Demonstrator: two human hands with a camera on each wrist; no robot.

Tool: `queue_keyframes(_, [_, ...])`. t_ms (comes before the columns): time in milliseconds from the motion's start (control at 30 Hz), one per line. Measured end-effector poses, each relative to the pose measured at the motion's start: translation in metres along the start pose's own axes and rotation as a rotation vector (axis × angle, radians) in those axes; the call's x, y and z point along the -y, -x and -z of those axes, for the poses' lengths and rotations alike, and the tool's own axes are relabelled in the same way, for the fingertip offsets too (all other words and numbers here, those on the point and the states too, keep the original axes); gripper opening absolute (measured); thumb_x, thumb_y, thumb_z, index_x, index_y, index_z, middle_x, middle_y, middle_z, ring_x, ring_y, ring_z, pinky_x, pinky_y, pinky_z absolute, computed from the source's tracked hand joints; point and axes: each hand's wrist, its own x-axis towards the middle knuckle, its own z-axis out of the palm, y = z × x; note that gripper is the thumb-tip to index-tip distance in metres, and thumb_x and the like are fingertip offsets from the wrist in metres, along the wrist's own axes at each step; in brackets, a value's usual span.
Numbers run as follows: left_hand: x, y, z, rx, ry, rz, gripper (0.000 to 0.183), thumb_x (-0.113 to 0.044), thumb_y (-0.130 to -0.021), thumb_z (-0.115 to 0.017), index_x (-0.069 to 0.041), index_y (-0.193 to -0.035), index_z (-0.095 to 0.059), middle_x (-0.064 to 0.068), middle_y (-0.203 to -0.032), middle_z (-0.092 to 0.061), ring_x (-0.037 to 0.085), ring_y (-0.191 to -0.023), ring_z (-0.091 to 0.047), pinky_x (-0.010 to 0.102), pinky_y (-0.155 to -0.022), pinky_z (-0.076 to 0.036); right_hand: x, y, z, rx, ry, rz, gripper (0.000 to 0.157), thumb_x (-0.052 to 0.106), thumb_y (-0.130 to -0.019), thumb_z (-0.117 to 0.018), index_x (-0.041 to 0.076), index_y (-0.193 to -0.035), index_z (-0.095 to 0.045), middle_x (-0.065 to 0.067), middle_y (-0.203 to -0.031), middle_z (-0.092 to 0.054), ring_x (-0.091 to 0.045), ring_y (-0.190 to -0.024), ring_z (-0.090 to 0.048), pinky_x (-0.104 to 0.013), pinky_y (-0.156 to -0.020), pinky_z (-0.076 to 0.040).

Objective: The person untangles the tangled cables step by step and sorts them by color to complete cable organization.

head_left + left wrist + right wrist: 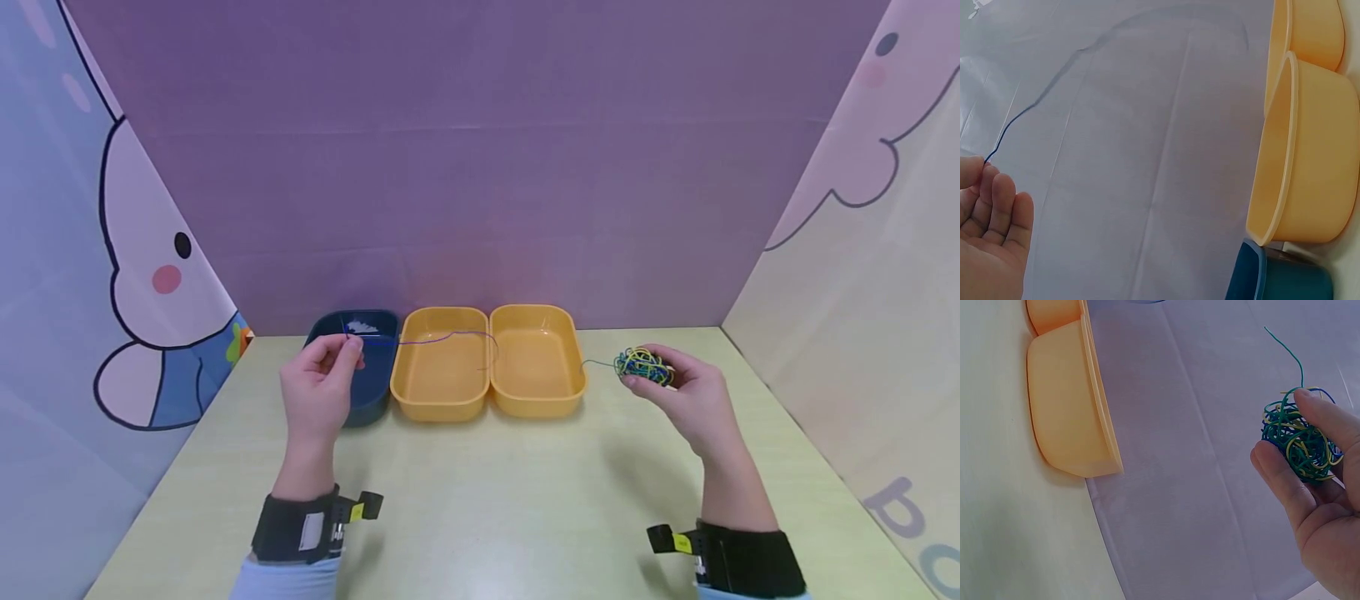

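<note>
My left hand pinches the end of a thin blue wire between thumb and forefinger, over the dark blue bin. From there the wire arcs to the right above the yellow bins, blurred toward its free end in the left wrist view. On the right side my right hand grips a tangled bundle of green, blue and yellow wires. A loose green wire end sticks out of this bundle. The blue wire and the bundle appear apart.
A dark blue bin and two yellow bins, the middle one and the right one, stand side by side at the back of the pale table. Behind them rises a purple backdrop. Printed panels flank both sides.
</note>
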Motion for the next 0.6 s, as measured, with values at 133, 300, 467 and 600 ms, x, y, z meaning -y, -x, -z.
queue_keyframes(133, [-0.001, 0.001, -0.001, 0.008, -0.007, 0.007, 0.011, 0.002, -0.092, -0.060, 0.013, -0.091, -0.065, 0.026, -0.081, -0.063, 0.026, -0.067, -0.057, 0.014, -0.061, -0.050, -0.001, 0.000, 0.000, 0.003, 0.007, 0.003, 0.045, 0.019, -0.079, -0.080, 0.014, -0.120, -0.064, -0.010, -0.108, -0.063, -0.018, -0.086, -0.059, -0.020, -0.064, -0.054])
queue_keyframes(300, [0.000, 0.002, -0.002, 0.010, -0.008, 0.017, 0.012, 0.002, -0.092, -0.060, 0.012, -0.092, -0.065, 0.025, -0.082, -0.063, 0.025, -0.068, -0.058, 0.014, -0.062, -0.050, -0.001, -0.001, -0.001, 0.000, 0.016, 0.007, 0.045, 0.020, -0.078, -0.081, 0.015, -0.119, -0.064, -0.009, -0.107, -0.064, -0.019, -0.085, -0.059, -0.021, -0.063, -0.054])
queue_keyframes(467, [0.001, 0.002, -0.006, 0.007, 0.014, 0.024, 0.011, 0.002, -0.092, -0.061, 0.012, -0.091, -0.065, 0.024, -0.081, -0.063, 0.024, -0.068, -0.058, 0.014, -0.062, -0.050, 0.001, -0.001, -0.001, 0.002, 0.018, -0.003, 0.045, 0.025, -0.077, -0.081, 0.016, -0.118, -0.065, -0.009, -0.105, -0.064, -0.019, -0.084, -0.059, -0.021, -0.062, -0.053])
queue_keyframes(600, [0.003, 0.002, -0.013, 0.004, 0.014, -0.011, 0.008, 0.004, -0.090, -0.062, 0.012, -0.089, -0.065, 0.023, -0.079, -0.063, 0.023, -0.066, -0.057, 0.013, -0.061, -0.049, 0.002, -0.001, -0.002, 0.010, 0.015, -0.005, 0.046, 0.026, -0.078, -0.081, 0.016, -0.119, -0.064, -0.009, -0.106, -0.063, -0.019, -0.084, -0.059, -0.021, -0.063, -0.054])
